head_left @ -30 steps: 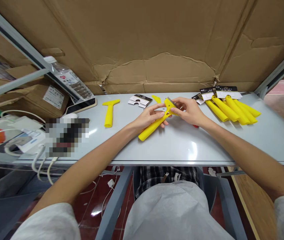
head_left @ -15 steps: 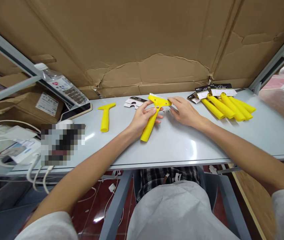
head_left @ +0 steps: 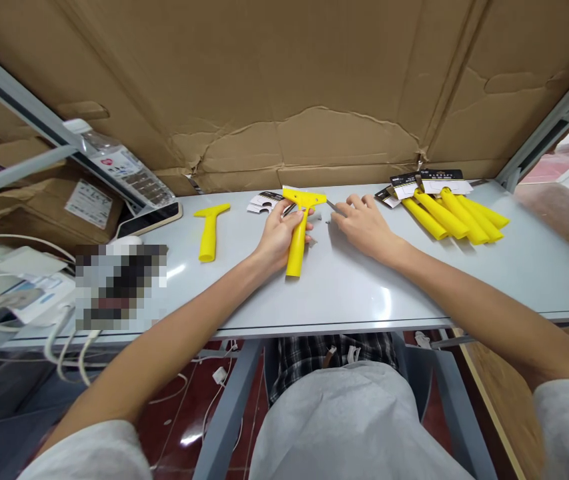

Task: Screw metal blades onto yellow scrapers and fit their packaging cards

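1 yellow tool [head_left: 297, 243], shaped like a T, is in the person's left hand [head_left: 277, 235], over the middle of the table [head_left: 349, 297]. Its long handle points back at the person, with the near end leaning a bit left. The cross part is at the far end, and its right tip faces the right hand [head_left: 365, 224]. I think that small gap matters most. The left hand is nearer: its thumb and fingers are wrapped round the tool, just under the cross part.

The tool is bright yellow and looks smooth. Its cross part has small dark spots, maybe holes.

The right hand is apart from it, fingers bent, low by the table. A thin dark strip [head_left: 333, 206] is by its fingertips, but I can't tell if they grip it.

Farther left lies another yellow T [head_left: 207, 233]. Far right, I see a bunch of yellow handles [head_left: 464, 219] with black and white cards [head_left: 441, 180] at their far ends.
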Tool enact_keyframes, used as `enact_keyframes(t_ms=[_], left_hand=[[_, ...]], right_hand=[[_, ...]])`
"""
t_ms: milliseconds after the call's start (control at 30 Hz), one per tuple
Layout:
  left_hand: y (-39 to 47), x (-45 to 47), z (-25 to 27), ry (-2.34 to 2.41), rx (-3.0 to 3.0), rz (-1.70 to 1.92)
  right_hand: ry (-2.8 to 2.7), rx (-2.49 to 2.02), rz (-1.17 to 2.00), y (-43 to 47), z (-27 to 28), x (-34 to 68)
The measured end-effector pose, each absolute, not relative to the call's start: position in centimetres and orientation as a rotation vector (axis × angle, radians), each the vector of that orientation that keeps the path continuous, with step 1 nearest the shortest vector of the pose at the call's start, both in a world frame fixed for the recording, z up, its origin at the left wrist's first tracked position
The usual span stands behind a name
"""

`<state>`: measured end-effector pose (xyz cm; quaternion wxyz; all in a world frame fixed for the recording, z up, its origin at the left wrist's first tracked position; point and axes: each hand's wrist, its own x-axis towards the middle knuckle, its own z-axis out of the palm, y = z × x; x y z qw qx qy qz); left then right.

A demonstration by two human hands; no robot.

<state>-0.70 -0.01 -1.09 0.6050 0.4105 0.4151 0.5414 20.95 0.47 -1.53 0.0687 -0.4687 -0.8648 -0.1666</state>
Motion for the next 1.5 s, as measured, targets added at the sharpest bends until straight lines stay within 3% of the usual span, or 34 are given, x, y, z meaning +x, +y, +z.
enact_keyframes(t_ms=[433,600,867,1200,1500], left_hand=[[0.2,-0.9,-1.6,0.985,0.972,1.192],[-0.2,-0.8,-1.1,1.002,1.01,1.08],[-1.6,-0.2,-0.4,0.946,1.123,0.926],[-3.3,0.2,0.0,0.897,1.32,0.846],[-3.2,0.2,-0.3,0.896,1.35,0.885]], right_hand=[[-2.693,-1.358,-0.301,1.6,-1.5,21.5],[-2.507,-1.329,-0.014,2.3,-1.1,22.5],[-2.144,-0.986,0.206,2.6,-1.4,22.9],[-1.93,-0.937,0.53,1.4,-1.1,21.8],[-1.912,-0.998,0.606,0.9,-0.7,21.5]])
